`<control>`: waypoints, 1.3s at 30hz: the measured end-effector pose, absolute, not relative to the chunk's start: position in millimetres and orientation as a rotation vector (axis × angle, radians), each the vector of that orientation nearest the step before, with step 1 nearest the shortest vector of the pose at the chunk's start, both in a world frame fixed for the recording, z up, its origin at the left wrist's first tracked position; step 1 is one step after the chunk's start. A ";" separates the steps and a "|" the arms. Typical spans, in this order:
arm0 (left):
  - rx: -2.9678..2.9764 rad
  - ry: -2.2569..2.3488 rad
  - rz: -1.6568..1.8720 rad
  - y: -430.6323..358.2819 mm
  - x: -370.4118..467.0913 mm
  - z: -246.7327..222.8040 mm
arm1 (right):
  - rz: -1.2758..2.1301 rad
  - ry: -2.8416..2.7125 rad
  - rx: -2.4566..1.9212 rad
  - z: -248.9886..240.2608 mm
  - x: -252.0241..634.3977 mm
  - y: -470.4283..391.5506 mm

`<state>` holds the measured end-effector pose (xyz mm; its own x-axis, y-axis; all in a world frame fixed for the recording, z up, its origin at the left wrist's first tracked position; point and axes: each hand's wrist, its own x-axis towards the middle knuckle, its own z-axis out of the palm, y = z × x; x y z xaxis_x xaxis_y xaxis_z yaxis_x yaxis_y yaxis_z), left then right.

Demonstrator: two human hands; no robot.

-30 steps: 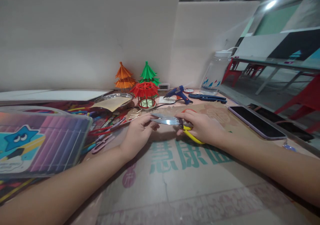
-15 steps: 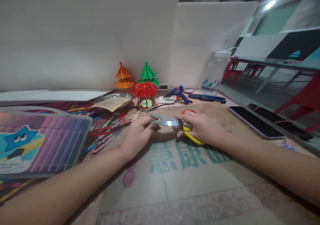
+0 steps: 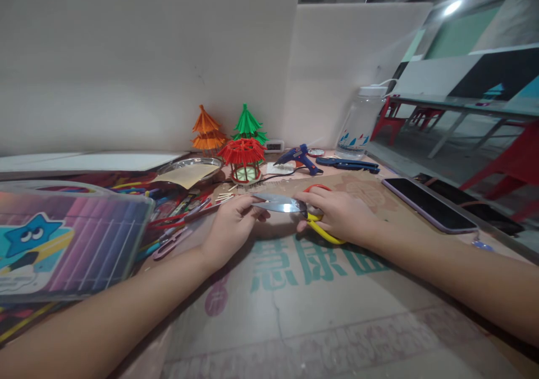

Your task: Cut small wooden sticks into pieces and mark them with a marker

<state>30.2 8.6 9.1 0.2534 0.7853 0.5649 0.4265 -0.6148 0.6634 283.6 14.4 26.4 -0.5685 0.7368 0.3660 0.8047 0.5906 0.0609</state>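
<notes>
main risk, imo: a nick. l hand (image 3: 236,222) has its fingertips right at the blade tips of the scissors (image 3: 284,205), so if the r hand (image 3: 337,210) squeezed w/ the l fingers that close, skin could get caught. a small piece might also ping off toward 10 o'clock, into the short pale sticks (image 3: 224,196), & get lost. reaching to 12 could snag the cord of the blue glue gun (image 3: 298,157) or knock the red-roofed model (image 3: 242,153) at 11; can't tell if the gun's hot.

pose: scissors lie about level btwn the hands, above the cardboard (image 3: 295,317), tips to 9, handles toward 3-4. r hand is wrapped on the red/yellow handles, firm hold; blades look a bit parted. r forearm comes in from 4, phone (image 3: 429,205) near it at 3. l forearm comes in from abt 7-8, past the marker case (image 3: 101,238) at 8; l thumb & fingers are curled close together, but what's btwn them is hidden, so can't tell if it's holding anything.
</notes>
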 end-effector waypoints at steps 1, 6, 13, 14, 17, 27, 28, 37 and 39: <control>2.156 1.107 1.310 8.6 30.2 9.2 | -0.325 -2.527 -1.250 26.2 283.8 14.3; 2.155 1.118 1.307 8.1 30.4 9.3 | -0.317 -2.518 -1.260 24.4 284.2 14.0; 2.110 1.050 1.284 7.3 31.6 9.0 | -0.307 -2.525 -1.170 24.3 282.3 15.1; 2.098 1.046 1.283 7.2 31.7 8.8 | -0.309 -2.523 -1.159 24.0 282.6 15.8; 2.071 1.043 1.263 6.8 31.7 7.2 | -0.330 -2.531 -1.134 22.5 283.9 16.6; 1.785 0.958 1.246 6.9 36.5 7.7 | 0.041 -2.266 -1.278 20.4 282.3 21.6; 1.701 0.942 1.257 8.0 37.3 9.9 | 0.089 -2.211 -1.273 19.4 282.6 25.1; 1.323 0.930 1.273 7.5 39.5 27.5 | 0.244 -2.061 -1.267 15.9 283.8 35.9; 1.330 0.921 1.275 5.2 40.9 26.6 | 0.272 -2.065 -1.275 15.8 283.5 35.6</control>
